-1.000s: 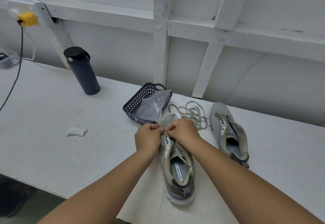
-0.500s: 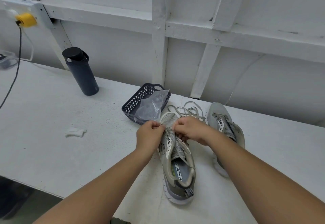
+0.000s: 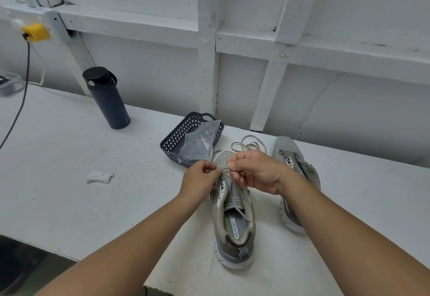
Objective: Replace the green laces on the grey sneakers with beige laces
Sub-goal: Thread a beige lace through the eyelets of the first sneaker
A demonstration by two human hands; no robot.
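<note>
White bench: left hand [image 3: 202, 176], right hand [image 3: 254, 171] pinch beige lace [image 3: 223, 169] over sneaker [image 3: 232, 216] toe.

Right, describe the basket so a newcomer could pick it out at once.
Start at the white table along the wall. Behind the near sneaker's toe, right of the tall dark bottle, sits the basket. Only it is dark, perforated, handled, and holds a crumpled clear plastic bag.

Two sneakers are lying side by side on the table [image 3: 69, 179] — near sneaker [image 3: 235, 221] left, far sneaker [image 3: 295, 163] right — with a basket [image 3: 181, 135] sitting behind, a bottle [image 3: 109, 100] farther left.
</note>
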